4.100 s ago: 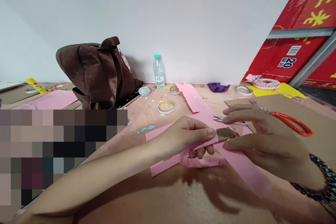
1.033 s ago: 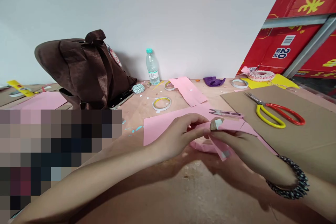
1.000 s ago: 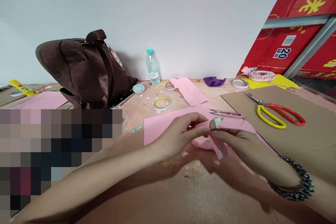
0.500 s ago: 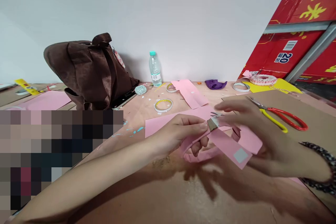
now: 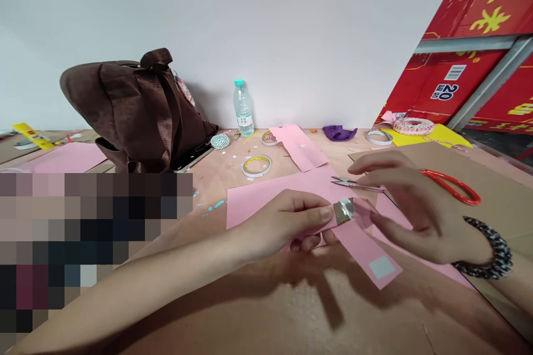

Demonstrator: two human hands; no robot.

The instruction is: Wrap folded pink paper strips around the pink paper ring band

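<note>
The left hand (image 5: 283,222) grip pinches a folded pink paper strip (image 5: 366,247) at its crumpled silver tape (image 5: 345,211), near centre. The right hand (image 5: 416,213) hangs spread just right, beside slim steel thread snips (image 5: 350,182); red-handled scissors (image 5: 452,187) lie farther right on brown cardboard (image 5: 491,238).

Lighting: bright, even, from above. Soft shadows are cast on the table (image 5: 416,321) by the right hand (image 5: 416,211). Wide-angle bending is seen at the edges. A pixelated block (image 5: 91,249) covers the lower left.
</note>
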